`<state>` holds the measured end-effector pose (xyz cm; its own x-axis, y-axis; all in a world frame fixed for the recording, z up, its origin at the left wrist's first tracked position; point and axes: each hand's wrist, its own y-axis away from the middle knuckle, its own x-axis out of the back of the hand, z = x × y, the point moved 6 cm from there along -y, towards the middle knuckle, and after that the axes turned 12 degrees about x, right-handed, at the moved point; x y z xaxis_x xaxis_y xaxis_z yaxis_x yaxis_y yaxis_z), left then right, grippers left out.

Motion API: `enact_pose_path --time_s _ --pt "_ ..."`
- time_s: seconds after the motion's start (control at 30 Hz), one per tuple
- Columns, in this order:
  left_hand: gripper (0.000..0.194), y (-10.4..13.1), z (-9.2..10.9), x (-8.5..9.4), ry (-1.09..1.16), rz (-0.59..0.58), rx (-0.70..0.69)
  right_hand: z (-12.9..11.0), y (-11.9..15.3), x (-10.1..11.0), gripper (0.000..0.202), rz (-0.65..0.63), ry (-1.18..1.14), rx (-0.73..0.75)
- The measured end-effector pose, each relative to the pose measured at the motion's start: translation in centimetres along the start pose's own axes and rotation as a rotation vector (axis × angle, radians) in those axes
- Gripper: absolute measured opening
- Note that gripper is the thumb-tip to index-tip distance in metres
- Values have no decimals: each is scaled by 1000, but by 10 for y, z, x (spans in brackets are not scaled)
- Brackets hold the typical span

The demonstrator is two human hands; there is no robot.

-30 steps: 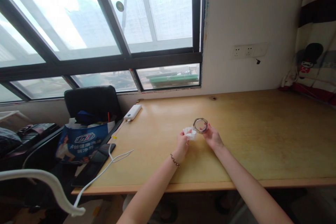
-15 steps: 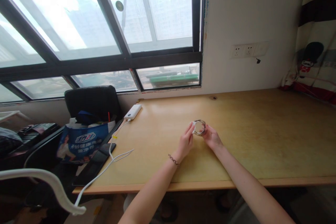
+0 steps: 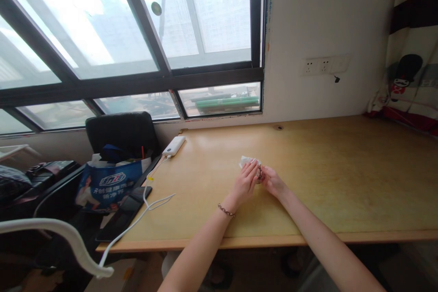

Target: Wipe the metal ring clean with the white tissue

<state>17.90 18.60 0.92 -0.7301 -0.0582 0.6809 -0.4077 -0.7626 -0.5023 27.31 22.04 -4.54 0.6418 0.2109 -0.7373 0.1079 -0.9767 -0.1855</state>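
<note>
Above the wooden table (image 3: 212,210), both hands meet around a metal ring-shaped object (image 3: 259,174), now seen nearly edge-on and partly covered by fingers. My left hand (image 3: 247,179) is closed on a crumpled white tissue (image 3: 245,160), pressing it against the ring's left side; the tissue sticks out beyond the fingertips. The fingers of my right hand (image 3: 273,181) are closed on the ring's right side. A chain bracelet (image 3: 226,210) circles the left wrist.
A white power bank (image 3: 174,146) with a white cable (image 3: 150,207) lies at the table's left edge. Beside it are a dark tablet (image 3: 125,214), a blue bag (image 3: 109,185) and a black chair (image 3: 121,132). A white curved tube (image 3: 68,237) crosses the lower left.
The ring has turned from facing the camera to nearly edge-on. My left hand has moved over its face, and more of the white tissue shows above the fingers.
</note>
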Motion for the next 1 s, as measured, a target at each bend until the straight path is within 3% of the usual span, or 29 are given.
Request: enact_pose_path --time_s 0.2,0.37,0.53,0.83,1.0 --pt "42 -2 8 -1 -56 -20 -46 -3 1 -4 12 13 -37 10" --pt "42 -5 -3 2 -70 60 74 -3 -4 15 10 139 -90 30" --pt "42 -2 -8 0 -33 59 119 -8 -8 34 12 278 -132 117" --pt "40 1 0 -7 -11 35 98 -16 -10 45 18 408 -220 165" --pt "41 4 10 -14 -32 -4 25 -20 -10 45 18 398 -229 168"
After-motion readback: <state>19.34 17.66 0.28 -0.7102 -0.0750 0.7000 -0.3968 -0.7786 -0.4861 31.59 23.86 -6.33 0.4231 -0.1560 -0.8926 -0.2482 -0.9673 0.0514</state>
